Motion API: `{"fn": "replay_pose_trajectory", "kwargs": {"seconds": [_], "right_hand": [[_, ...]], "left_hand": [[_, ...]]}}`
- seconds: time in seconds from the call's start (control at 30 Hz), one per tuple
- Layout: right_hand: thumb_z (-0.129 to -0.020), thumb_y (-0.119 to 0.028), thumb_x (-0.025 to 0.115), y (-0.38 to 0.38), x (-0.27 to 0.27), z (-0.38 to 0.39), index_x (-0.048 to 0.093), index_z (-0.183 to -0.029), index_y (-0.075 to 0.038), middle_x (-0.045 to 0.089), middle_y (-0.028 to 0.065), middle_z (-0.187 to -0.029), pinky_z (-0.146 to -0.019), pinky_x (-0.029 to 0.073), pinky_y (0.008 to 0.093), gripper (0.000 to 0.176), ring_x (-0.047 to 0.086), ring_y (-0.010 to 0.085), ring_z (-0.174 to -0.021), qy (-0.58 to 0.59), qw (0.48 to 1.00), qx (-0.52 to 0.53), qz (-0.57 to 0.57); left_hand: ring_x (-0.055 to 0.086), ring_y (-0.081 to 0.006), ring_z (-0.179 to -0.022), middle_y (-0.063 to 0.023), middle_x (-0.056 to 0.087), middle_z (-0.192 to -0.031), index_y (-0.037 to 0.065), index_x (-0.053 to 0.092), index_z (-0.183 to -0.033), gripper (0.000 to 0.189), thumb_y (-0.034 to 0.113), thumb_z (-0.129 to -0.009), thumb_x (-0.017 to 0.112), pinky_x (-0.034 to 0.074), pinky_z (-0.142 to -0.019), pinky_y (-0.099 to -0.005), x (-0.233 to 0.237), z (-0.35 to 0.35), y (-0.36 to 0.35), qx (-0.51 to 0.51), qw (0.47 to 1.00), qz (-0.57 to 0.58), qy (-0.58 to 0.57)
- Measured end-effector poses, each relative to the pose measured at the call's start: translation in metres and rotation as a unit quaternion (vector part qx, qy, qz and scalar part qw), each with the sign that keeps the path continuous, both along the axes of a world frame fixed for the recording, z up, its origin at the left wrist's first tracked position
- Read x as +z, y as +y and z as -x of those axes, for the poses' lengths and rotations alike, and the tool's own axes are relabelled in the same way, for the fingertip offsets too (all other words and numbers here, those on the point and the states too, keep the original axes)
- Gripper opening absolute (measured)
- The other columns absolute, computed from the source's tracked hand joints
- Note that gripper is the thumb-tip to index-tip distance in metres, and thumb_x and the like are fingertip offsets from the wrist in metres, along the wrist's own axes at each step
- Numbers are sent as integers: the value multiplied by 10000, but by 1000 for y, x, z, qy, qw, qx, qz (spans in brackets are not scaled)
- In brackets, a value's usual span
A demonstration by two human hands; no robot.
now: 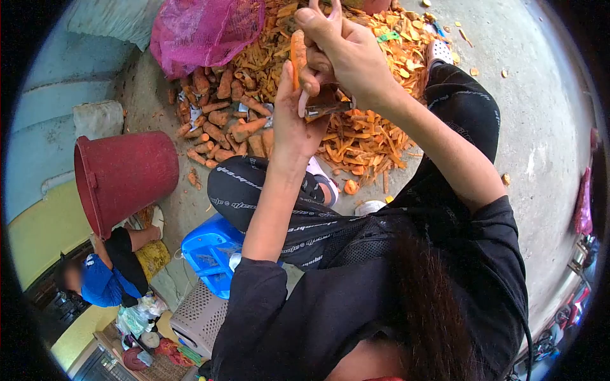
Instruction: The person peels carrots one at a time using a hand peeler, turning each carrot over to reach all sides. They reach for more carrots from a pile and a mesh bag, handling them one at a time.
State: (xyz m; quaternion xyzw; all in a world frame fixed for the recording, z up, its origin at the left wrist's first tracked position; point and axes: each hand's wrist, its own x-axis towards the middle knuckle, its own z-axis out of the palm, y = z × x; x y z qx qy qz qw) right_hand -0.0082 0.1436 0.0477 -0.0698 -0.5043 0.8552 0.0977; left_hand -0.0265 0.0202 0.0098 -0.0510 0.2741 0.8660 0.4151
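My left hand (297, 124) is closed around a carrot (298, 54). The carrot points upward, its side partly bright orange and partly dull. My right hand (346, 54) is closed just above and beside it, touching or nearly touching the carrot. Pale forked prongs jut from the top of that hand and look like part of a peeler (335, 9); the rest is hidden by the fingers. Below both hands lies a heap of unpeeled carrots (219, 120). A large pile of orange peelings (362, 143) spreads to the right and behind.
A pink mesh sack (206, 32) lies at the upper left. On the left are a red bucket (130, 181) on its side, a blue plastic container (213, 251) and a grey perforated crate (200, 317). Another person (108, 276) sits at far left. Concrete floor (530, 127) extends right.
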Motion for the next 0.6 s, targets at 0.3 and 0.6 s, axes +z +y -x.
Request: {"fn": "replay_pose_trajectory", "kwargs": {"seconds": [0.3, 0.6], "right_hand": [[-959, -328, 467, 27, 14, 6, 493, -825, -67, 465, -12, -619, -431, 375, 210, 295, 478, 64, -498, 10, 999, -47, -22], [-947, -301, 494, 75, -10, 55, 535, -869, -48, 484, -23, -654, -452, 437, 199, 268, 512, 64, -528, 63, 963, -263, 10]], "left_hand": [[580, -128, -884, -12, 563, -1060, 151, 477, -1207, 342, 382, -972, 383, 521, -724, -313, 12, -22, 23, 25, 994, 48, 100], [586, -174, -734, -86, 554, -843, 14, 461, -1178, 474, 427, -974, 347, 514, -678, -322, 9, -23, 15, -82, 995, 15, 50]]}}
